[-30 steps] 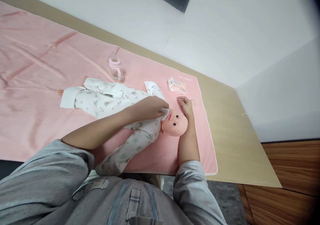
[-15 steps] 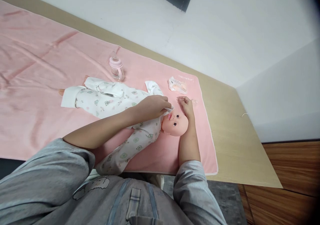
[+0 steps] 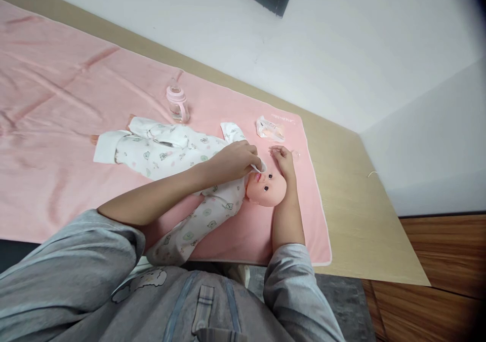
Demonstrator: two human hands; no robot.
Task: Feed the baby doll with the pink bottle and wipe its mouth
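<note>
A baby doll (image 3: 271, 192) lies on its back on a pink blanket (image 3: 296, 230), dressed in a white patterned outfit (image 3: 182, 144). Pinched in my left hand (image 3: 241, 158) is a small white wipe (image 3: 260, 166), held at the doll's cheek beside its mouth. My left hand hides part of the doll's chin and neck. My right forearm lies along the top of the doll's head. Past the head, my right hand (image 3: 283, 159) rests with its fingers stretched out, holding nothing.
A pink-topped baby bottle (image 3: 177, 104) stands on the blanket beyond the doll's legs. Near my right hand lies a small clear plastic packet (image 3: 270, 129), with a small transparent item (image 3: 296, 154) beside it. The wooden table (image 3: 353, 205) meets a white wall (image 3: 322, 53).
My left hand has moved slightly right with the wipe, along the doll's cheek, and more of the wipe shows. My right hand stays in place.
</note>
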